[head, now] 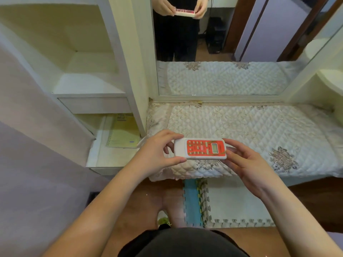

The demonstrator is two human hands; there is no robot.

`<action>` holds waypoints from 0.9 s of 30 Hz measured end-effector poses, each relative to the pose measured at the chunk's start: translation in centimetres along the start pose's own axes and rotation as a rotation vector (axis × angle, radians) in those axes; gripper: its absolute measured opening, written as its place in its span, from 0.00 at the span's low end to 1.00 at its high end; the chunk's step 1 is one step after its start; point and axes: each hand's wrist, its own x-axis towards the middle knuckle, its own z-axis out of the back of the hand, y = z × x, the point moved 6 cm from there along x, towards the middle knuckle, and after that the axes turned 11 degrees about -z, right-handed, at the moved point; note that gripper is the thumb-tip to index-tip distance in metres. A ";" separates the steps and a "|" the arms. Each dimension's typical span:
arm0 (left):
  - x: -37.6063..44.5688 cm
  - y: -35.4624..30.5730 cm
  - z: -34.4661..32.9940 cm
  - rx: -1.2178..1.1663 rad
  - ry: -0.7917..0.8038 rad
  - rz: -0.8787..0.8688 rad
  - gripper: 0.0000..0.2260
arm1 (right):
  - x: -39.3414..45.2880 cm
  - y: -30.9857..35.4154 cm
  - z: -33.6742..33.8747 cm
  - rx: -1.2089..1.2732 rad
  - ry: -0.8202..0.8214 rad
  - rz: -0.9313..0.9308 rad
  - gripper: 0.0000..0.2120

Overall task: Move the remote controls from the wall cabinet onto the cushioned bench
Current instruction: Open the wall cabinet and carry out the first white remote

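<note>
Red-faced white plastic remote control [200, 149] is gripped at its ends by left hand [157, 153] and right hand [245, 164], above the quilted cream cushioned bench [259, 130].

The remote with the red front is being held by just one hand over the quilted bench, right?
Not quite. In the head view both hands hold the remote: the left hand grips one end and the right hand the other. The rest is right: it has a red front and is over the quilted bench.

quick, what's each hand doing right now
Left hand: pinches the left end of the remote control.
Right hand: holds its right end.
</note>
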 end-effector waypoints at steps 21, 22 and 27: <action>7.1 12.6 -2.1 0.009 0.081 0.100 0.28 | 12.3 0.9 -1.5 -0.061 -0.107 -0.084 0.13; 7.6 13.0 -2.5 0.013 0.079 0.106 0.28 | 13.3 0.9 -1.2 -0.067 -0.102 -0.094 0.13; 10.0 15.4 -4.0 0.020 0.082 0.172 0.28 | 18.7 0.6 0.2 -0.092 -0.071 -0.165 0.13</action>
